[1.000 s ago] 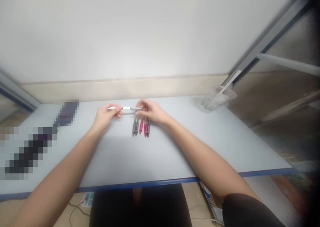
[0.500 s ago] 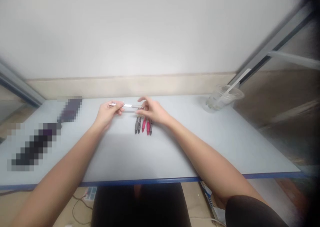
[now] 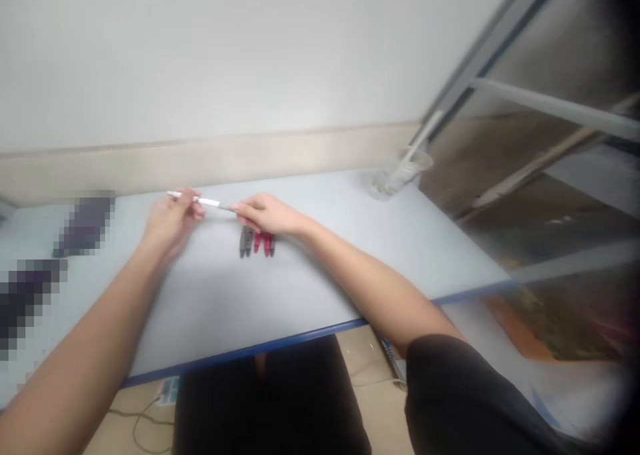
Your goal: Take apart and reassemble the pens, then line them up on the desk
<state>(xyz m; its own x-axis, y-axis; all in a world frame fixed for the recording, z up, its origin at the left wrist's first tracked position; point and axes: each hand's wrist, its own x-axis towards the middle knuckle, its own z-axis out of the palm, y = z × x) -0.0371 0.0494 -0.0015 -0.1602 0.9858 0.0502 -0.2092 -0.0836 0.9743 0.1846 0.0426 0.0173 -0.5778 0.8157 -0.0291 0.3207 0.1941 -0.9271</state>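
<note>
A white and grey pen is held level above the table between both hands. My left hand is closed on its white end. At the grey end, my right hand pinches the tip between thumb and fingers. Just below my right hand lie several pens side by side on the table: grey ones at the left, and red ones to their right, with a dark one at the right end. Their upper parts are hidden behind my right hand.
A clear plastic cup with a white straw stands at the back right of the light table. Blurred-out dark objects lie at the left. A metal frame rises at the right, beside the wall.
The camera view has turned to the right, so the scene sits further left. My right hand, which was open near the pen's grey end, has closed on it.
</note>
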